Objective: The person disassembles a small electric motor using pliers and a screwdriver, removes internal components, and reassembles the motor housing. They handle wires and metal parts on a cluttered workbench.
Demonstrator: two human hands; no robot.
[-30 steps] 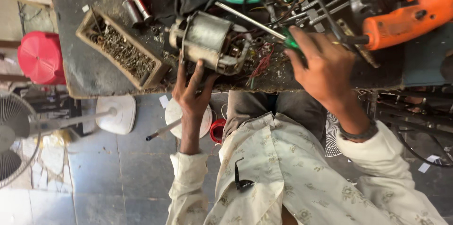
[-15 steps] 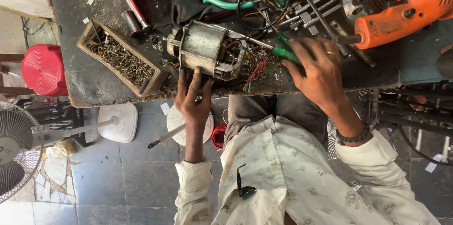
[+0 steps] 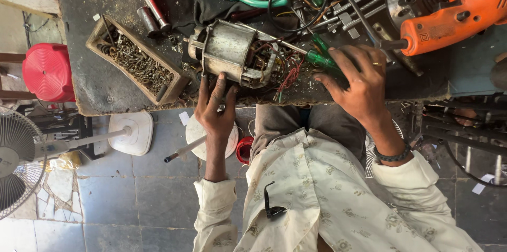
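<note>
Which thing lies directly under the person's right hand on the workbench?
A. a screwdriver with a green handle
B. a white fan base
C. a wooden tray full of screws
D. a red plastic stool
A: the right hand rests over the green-handled screwdriver beside the motor, while the left hand touches the motor's near side; the wooden tray sits further left on the bench.

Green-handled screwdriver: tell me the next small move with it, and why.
Probably close the right hand on the green-handled screwdriver and steer its tip into the motor. The fingers lie over the handle, the shaft already points at the housing, and the left hand braces the motor's near side on the workbench.
</note>
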